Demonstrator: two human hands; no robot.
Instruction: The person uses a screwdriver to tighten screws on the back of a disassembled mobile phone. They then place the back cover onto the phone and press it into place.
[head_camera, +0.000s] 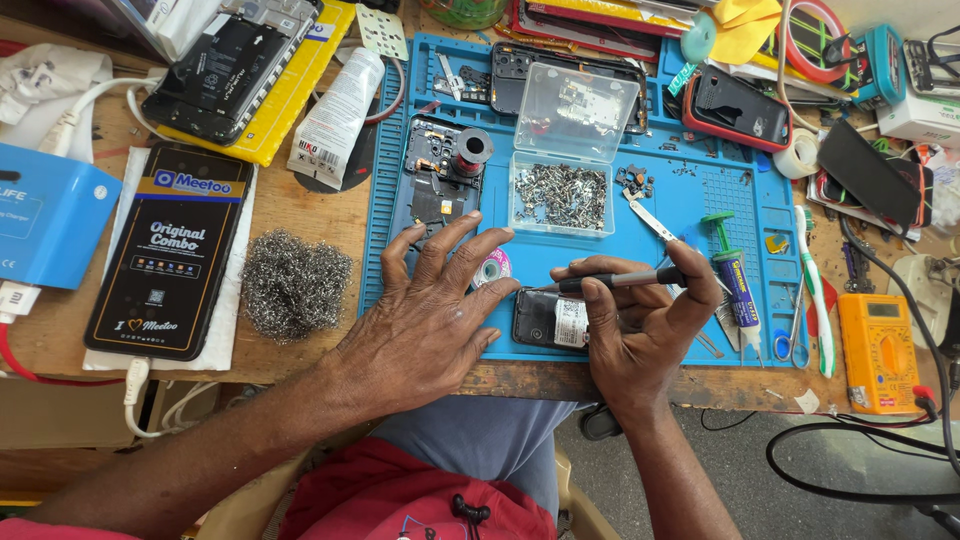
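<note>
At lower centre of the frame, a small phone part (548, 320) lies on the blue work mat (660, 200), dark with a white label, partly covered by both hands. The left hand (430, 320) rests flat, fingers spread, gripping nothing, steadying the part. The right hand (640, 330) is closed on a slim screwdriver (620, 280), tip directed at the part. The opened phone (440, 180) above center and a clear box of screws (560, 195) suggest disassembly is well advanced, reassembly not begun.

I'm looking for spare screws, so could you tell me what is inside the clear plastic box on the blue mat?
The clear plastic box holds a heap of small metal screws. Its open lid stands behind. Whatever lies beneath the heap is covered.
</note>
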